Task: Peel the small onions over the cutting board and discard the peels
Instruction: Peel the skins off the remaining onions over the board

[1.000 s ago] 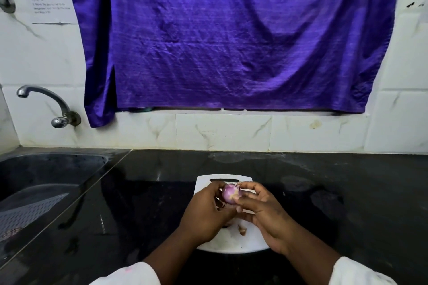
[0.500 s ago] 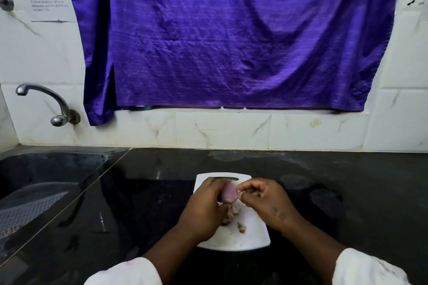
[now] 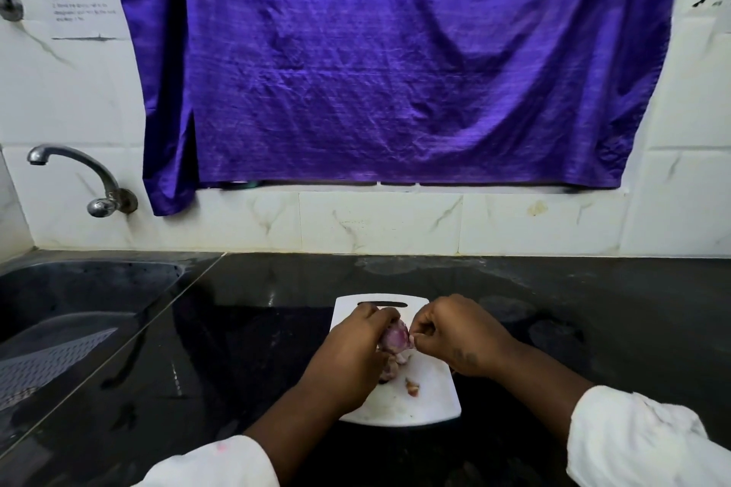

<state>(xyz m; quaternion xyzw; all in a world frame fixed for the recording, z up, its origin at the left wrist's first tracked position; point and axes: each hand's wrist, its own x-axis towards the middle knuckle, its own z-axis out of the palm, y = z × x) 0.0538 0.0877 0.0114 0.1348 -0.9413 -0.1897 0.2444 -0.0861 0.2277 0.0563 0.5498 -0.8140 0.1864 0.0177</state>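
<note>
Single head view; faces forward-down, close over counter; wall beyond

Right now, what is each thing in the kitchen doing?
onion, partly peeled, held above the cutting board
left hand, grips the onion
right hand, pinches the onion's skin
cutting board, flat on the counter, peel scraps on it
tap, no water running
purple cloth, hanging over the wall

Glossy black counter; matt white plastic board; metal tap.

Counter room right of board, sink (left), wall behind
</note>
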